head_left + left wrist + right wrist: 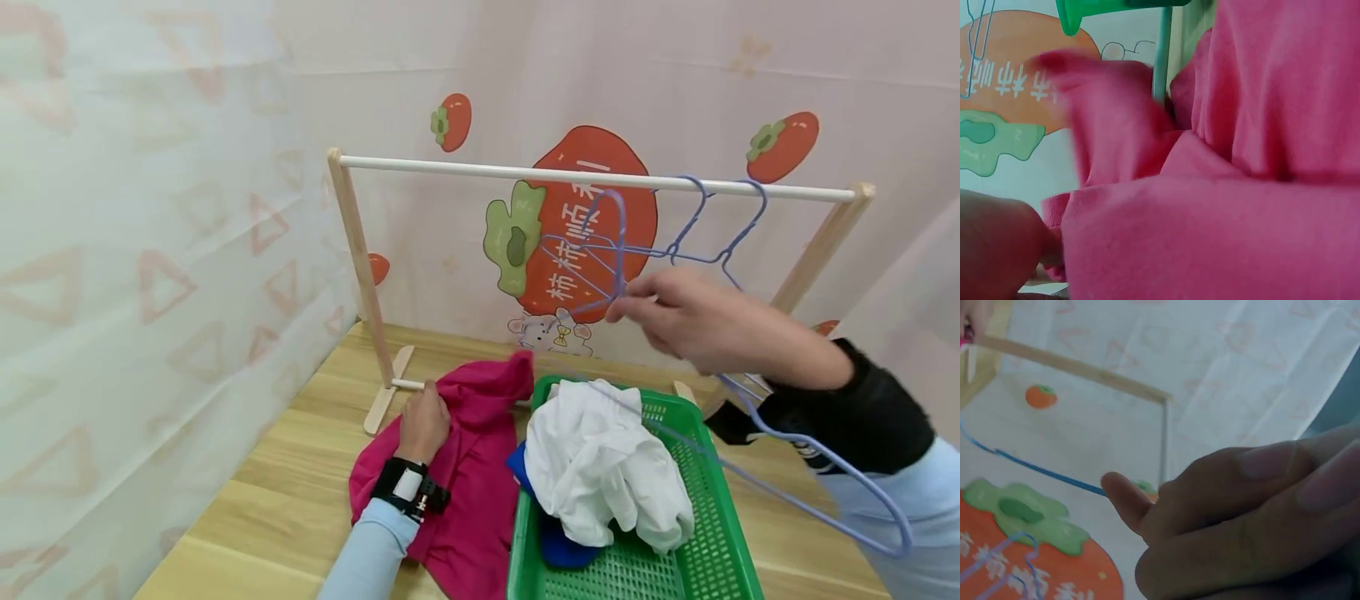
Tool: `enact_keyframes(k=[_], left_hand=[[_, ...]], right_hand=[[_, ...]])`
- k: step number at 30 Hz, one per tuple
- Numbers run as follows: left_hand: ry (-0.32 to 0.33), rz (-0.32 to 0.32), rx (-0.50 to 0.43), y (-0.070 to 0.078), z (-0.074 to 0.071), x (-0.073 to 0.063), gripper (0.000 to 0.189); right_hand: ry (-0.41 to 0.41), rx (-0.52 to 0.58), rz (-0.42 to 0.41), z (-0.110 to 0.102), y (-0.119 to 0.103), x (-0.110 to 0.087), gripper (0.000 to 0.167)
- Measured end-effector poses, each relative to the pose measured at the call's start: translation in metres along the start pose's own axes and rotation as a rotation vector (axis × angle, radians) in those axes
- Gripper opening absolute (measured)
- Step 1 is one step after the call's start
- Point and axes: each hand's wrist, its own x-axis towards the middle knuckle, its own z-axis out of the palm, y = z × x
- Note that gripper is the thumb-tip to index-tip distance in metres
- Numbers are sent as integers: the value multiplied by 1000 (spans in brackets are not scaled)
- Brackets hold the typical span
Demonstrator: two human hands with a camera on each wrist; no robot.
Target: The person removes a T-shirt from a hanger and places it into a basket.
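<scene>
A crumpled dark pink garment [476, 467], which looks like a shirt, lies on the table left of the basket. My left hand [425, 425] grips its upper left part near the rack's lower bar. In the left wrist view, pink cloth [1210, 231] fills most of the picture, beside part of the left hand [997, 244]. Raised before the rack, my right hand [697, 321] pinches a blue-purple clothes hanger [619, 225] by its neck. The hanger's hook points up, and its body stretches below the right forearm. The right wrist view shows curled fingers [1229, 525] near the hanger's blue wire [1054, 475].
A wooden clothes rack has a white rod [480, 171] where more hangers [756, 221] hang on the right side. Right of the pink garment stands a green basket [720, 500] with a white garment [600, 458] and a blue cloth [562, 546]. A patterned curtain backs the table [247, 533].
</scene>
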Motion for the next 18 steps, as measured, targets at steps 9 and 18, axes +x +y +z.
enact_keyframes(k=[9, 18], left_hand=[[-115, -28, 71, -1, -12, 1, 21], [-155, 24, 129, -2, -15, -1, 42]], right_hand=[[238, -86, 36, -22, 6, 28, 40], [282, -45, 68, -3, 46, 60, 42]])
